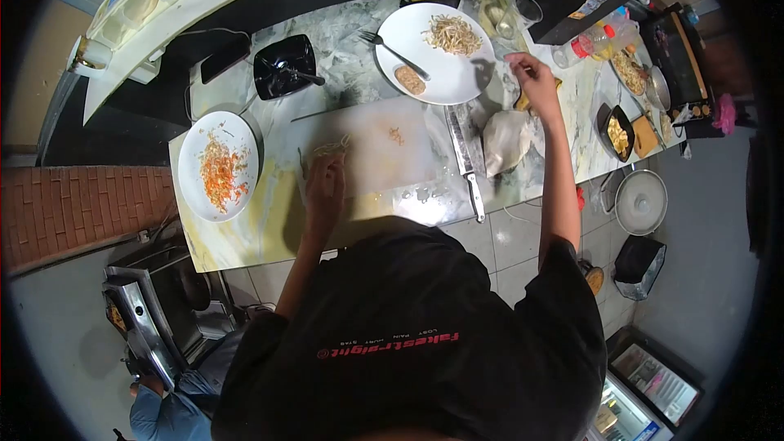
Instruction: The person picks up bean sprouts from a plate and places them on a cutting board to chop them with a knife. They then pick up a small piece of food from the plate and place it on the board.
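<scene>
My left hand is low over the white cutting board, its fingers pinched around a few pale bean sprouts. A small bunch of thin orange-brown shreds lies further right on the board. Raised beside the right rim of a large white plate, my right hand has its fingers bent and apart, with nothing visible in them. That plate bears a heap of bean sprouts, a fork and a brown patty-like piece. A kitchen knife rests right of the board.
On the left stands a plate of shredded orange and white vegetables. A black bowl with a spoon sits behind the board. A crumpled pale bag lies near the knife. Bottles stand at right. Another person's blue sleeve shows lower left.
</scene>
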The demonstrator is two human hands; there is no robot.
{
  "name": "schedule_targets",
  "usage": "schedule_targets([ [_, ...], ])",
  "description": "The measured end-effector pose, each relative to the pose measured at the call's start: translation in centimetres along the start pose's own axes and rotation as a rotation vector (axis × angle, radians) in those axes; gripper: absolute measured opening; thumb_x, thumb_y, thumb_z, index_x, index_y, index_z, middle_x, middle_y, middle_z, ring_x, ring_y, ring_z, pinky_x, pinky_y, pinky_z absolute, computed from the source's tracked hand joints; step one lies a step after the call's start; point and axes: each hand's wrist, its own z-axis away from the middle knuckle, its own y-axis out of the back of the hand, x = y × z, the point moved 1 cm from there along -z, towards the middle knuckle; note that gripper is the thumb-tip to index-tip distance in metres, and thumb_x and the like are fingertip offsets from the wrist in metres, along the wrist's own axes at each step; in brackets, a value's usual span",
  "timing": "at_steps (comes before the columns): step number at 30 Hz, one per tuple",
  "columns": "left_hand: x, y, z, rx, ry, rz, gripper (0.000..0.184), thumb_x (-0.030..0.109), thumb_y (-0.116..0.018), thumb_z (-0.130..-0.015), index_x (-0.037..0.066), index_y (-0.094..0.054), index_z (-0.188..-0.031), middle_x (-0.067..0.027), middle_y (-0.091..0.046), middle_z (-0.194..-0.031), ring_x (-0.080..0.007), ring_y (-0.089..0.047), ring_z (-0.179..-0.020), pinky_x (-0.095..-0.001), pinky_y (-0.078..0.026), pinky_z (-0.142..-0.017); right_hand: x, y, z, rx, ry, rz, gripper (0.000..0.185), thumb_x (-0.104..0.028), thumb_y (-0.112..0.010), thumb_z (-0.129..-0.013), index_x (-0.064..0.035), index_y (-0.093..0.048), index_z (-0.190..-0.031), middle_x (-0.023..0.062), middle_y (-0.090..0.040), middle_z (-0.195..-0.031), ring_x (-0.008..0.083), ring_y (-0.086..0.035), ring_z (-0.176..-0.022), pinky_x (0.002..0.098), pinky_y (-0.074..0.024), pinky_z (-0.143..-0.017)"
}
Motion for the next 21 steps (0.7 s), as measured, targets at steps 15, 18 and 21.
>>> schedule_targets([
  [15,1.1,-1.4,-0.3,0.12,0.069,-0.096,0.019,0.0,-0.062,-0.099,0.003,-0.066,-0.117,-0.0105,-0.067,-0.105,-0.0225,-0.065,-0.093,-0.0339,-0.052,-0.08,5.1,-6.4,-5.3,-0.129,0.175,0.367,0.019,-0.013,-0.068,-0.089,-0.0079,-0.07,-0.107,0.0211,-0.066,-0.111,0.041,-0.069,-0.098,0.0499,-0.0564,-0.086],
  [18,1.6,-1.5,-0.9,0.112,0.028,-0.118,0.02,-0.001,-0.062,-0.098,0.003,-0.066,-0.117,-0.0106,-0.067,-0.105,-0.0224,-0.066,-0.093,-0.034,-0.053,-0.079,5.4,-7.1,-5.4,-0.099,0.166,0.439,0.018,-0.014,-0.065,-0.091,-0.005,-0.066,-0.106,0.0219,-0.064,-0.116,0.0427,-0.069,-0.099,0.0509,-0.0568,-0.087],
  [21,1.4,-1.6,-1.6,0.114,0.001,-0.124,0.021,-0.003,-0.062,-0.097,0.003,-0.066,-0.117,-0.0107,-0.067,-0.105,-0.0223,-0.066,-0.092,-0.034,-0.053,-0.078,5.4,-7.6,-5.1,-0.035,0.244,0.489,0.018,-0.015,-0.064,-0.091,-0.0017,-0.065,-0.103,0.0219,-0.065,-0.116,0.0435,-0.069,-0.098,0.0516,-0.0568,-0.087],
])
